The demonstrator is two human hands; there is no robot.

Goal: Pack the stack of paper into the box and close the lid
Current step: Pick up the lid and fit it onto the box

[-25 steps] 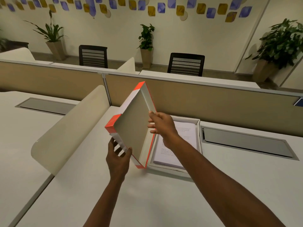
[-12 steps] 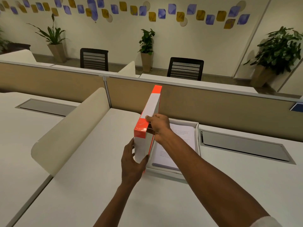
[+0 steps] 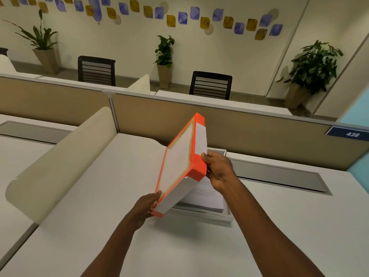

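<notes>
A white lid (image 3: 180, 162) with orange edging is held tilted above an open box (image 3: 227, 215) on a white desk (image 3: 99, 226). The lid is gripped at its near lower corner by the left hand (image 3: 145, 208), fingers closed on the edge, and at its right orange corner by the right hand (image 3: 218, 170), fingers clamped on the rim. The paper (image 3: 207, 198), printed side up, is seen lying inside the box, partly hidden under the lid. The box is set near the back of the desk, just before a tan partition (image 3: 249, 134) and beside a grey cable hatch (image 3: 279, 176). A curved cream divider (image 3: 60, 162) is seen at the left, separating the desk from its neighbour. A blue plate marked 438 (image 3: 352, 133) is fixed to the partition at the right. Beyond it, two black chairs (image 3: 96, 70) and three potted plants (image 3: 164, 60) are ranged along a cream wall decorated with blue and yellow tiles (image 3: 179, 16).
</notes>
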